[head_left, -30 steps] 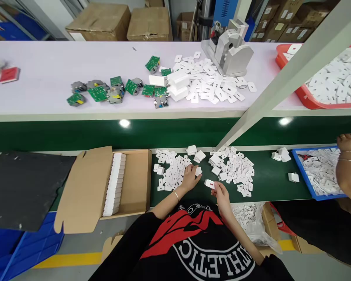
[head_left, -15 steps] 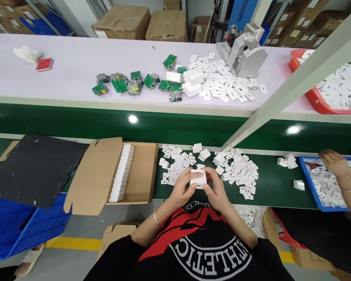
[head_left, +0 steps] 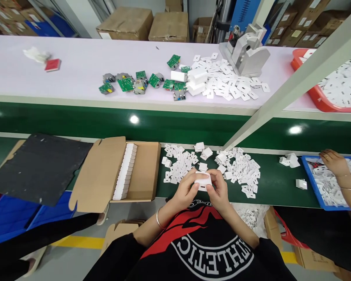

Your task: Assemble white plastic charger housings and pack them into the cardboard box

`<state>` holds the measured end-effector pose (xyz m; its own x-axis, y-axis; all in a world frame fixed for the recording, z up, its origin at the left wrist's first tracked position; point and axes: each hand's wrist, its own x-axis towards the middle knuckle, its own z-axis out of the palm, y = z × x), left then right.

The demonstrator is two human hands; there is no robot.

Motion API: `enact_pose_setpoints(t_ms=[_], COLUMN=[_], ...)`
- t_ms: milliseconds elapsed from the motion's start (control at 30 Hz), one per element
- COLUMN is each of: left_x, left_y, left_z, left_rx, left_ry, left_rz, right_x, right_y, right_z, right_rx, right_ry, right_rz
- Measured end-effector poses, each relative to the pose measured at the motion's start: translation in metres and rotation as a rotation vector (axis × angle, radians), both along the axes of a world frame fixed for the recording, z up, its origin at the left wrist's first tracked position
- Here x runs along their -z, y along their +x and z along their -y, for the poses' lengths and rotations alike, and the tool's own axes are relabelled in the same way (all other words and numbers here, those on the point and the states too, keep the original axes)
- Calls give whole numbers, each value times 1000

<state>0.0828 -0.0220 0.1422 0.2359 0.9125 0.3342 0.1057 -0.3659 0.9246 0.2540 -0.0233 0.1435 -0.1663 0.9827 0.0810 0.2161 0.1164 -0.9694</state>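
Between my two hands is a white charger housing (head_left: pixel 203 181), a small block with a dark slot on the side facing me. My left hand (head_left: pixel 187 190) grips its left side, with fingers across the top. On its right side, the thumb and fingers of my right hand (head_left: pixel 218 189) are closed. Just beyond lies another white charger (head_left: pixel 203 167). Flat white cover pieces (head_left: pixel 181 164) are heaped ahead to the left, and a second heap of white pieces (head_left: pixel 244 169) lies to the right. More white chargers (head_left: pixel 206 153) sit behind.
An open cardboard box (head_left: pixel 144 171) holds a row of white blocks (head_left: pixel 125 171). Green circuit boards (head_left: pixel 125 84) and a grey press fixture (head_left: pixel 248 54) occupy the shelf. A slanted post (head_left: pixel 260 105) crosses right. A co-worker's hand (head_left: pixel 335 162) rests over a blue tray (head_left: pixel 312 183).
The housing in my hands has tipped slightly, and the view has shifted a little. At lower left, another person's leg has come into view. The co-worker's hand at right looks unchanged.
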Motion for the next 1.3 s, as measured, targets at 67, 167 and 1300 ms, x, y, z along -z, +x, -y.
enact_pose_setpoints(t_ms=[67, 167, 1300], left_x=[4, 6, 12], left_y=[1, 0, -78], left_z=[1, 2, 36], left_rx=[-34, -74, -208], left_ry=[30, 37, 163], left_rz=[16, 4, -94], right_x=[-1, -3, 3], right_y=[-1, -4, -67], right_z=[1, 3, -13], right_rx=[-24, -41, -449], right_ry=[7, -28, 22], right_rz=[4, 22, -62])
